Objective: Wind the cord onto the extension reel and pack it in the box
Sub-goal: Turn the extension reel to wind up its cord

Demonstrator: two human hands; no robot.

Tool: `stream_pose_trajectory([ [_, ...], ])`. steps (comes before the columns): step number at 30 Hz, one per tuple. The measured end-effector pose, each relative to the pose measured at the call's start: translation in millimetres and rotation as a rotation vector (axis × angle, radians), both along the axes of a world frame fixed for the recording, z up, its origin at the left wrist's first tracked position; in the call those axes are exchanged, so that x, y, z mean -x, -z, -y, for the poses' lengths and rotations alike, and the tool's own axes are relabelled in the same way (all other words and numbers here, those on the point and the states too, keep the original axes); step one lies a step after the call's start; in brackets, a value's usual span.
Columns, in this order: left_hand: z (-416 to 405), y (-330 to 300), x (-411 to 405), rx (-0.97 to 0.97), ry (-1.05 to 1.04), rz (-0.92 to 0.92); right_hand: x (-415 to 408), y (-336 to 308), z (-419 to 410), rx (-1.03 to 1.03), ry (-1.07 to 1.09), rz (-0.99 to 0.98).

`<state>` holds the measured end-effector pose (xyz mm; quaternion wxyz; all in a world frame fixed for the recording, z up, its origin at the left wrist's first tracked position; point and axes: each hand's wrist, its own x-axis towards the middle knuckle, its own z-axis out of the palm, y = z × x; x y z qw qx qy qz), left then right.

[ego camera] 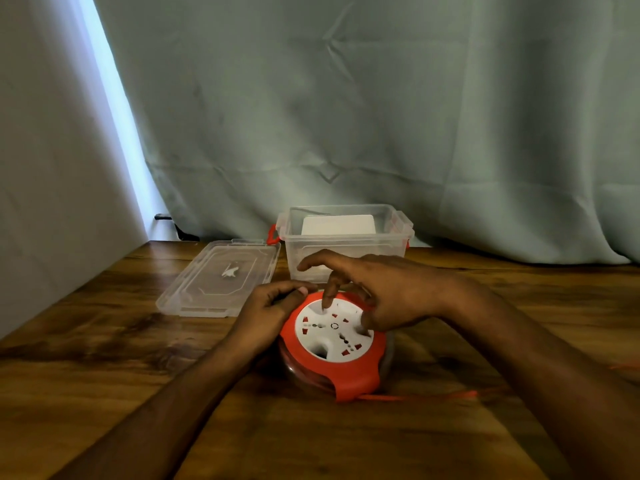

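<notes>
We wind the extension reel [334, 344] on the table [104, 375], just in front of the open box [346, 244]. Our left hand [273, 306] clasps its rim; our right hand [381, 292], fingers spread, presses the white face. Red cord [422, 397] trails right from the reel, unwound, its end cut off. Packing remains.

hands: left [273, 308], right [377, 296] bare | forearms: bare, sleeveless | jewellery: none visible
</notes>
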<state>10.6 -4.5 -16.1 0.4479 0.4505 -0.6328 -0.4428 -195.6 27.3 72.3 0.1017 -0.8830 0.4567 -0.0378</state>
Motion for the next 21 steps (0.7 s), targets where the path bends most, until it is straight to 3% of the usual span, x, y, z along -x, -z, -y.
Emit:
stream_pose_trajectory([
  [9,-1.9,-1.1,0.2,0.004,0.010,-0.011,2.0,7.7,4.4,-0.043,-0.010,0.024],
  [21,2.9,3.5,-0.6,0.003,0.017,-0.049,-15.7,11.5,-5.1,0.105,0.035,-0.109],
])
